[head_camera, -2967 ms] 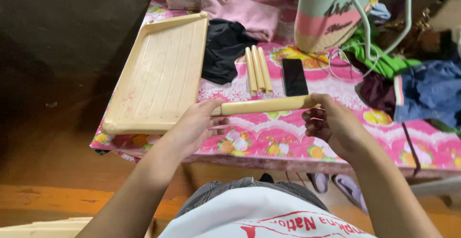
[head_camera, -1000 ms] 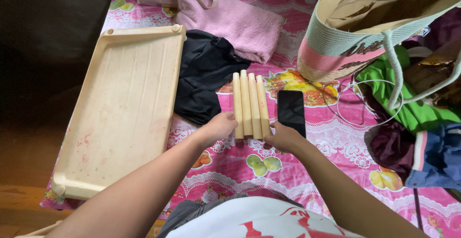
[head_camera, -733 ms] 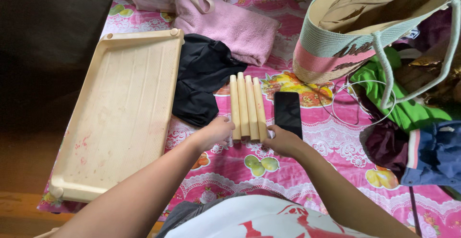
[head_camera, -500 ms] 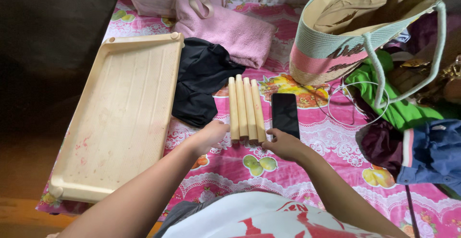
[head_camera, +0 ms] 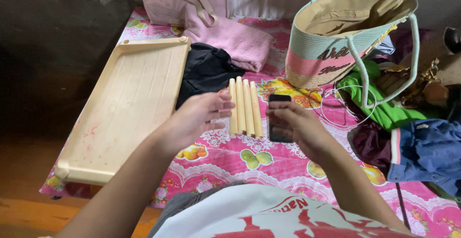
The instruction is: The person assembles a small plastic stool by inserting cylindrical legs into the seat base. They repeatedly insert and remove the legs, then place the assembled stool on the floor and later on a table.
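Note:
Several pale wooden sticks [head_camera: 245, 106] lie side by side on the pink flowered cloth [head_camera: 288, 170]. My left hand [head_camera: 199, 115] hovers just left of them, fingers apart, holding nothing. My right hand [head_camera: 295, 125] hovers to their right, fingers loosely spread, over a black phone [head_camera: 278, 99] that lies on the cloth and is partly hidden by it. Neither hand touches the sticks.
A cream plastic tray [head_camera: 120, 108] lies at the left by the cloth's edge. A black cloth [head_camera: 206, 70] and pink towel [head_camera: 240, 41] lie behind the sticks. A woven bag [head_camera: 345, 46] stands at back right, with a white cable [head_camera: 336, 106], green cloth [head_camera: 379, 103] and blue garment [head_camera: 427, 151].
Three seconds ago both hands held one stick. It now lies with the others. Since a second ago both hands have lifted off the sticks' near ends and pulled back.

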